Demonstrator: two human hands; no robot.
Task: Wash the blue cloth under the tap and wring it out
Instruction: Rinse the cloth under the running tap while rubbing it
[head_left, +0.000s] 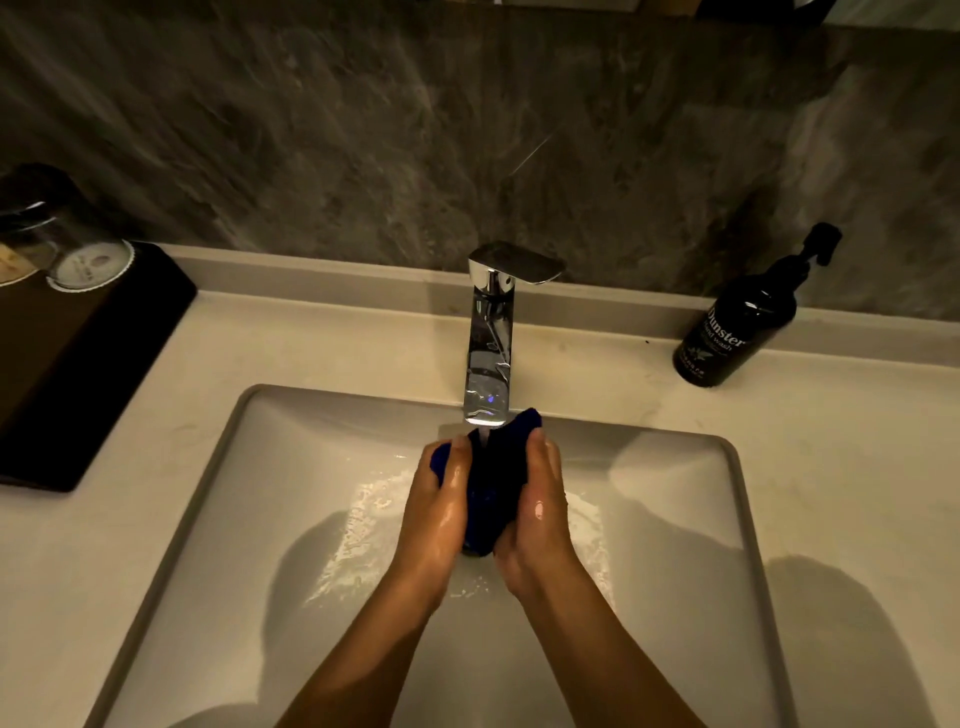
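Observation:
The blue cloth (493, 483) is bunched up dark and wet between both hands, directly below the spout of the chrome tap (488, 343). Water runs from the spout onto the cloth. My left hand (441, 499) grips its left side and my right hand (540, 504) grips its right side; both hands are wet. A corner of cloth sticks up beside the spout. The hands are over the middle of the white rectangular sink (218, 467), where water pools and splashes beneath them.
A black hand-wash pump bottle (743, 317) stands on the counter at the back right. At the left lies a black tray (88, 364) with upturned glasses (67, 244) on it. A grey stone wall rises behind the counter.

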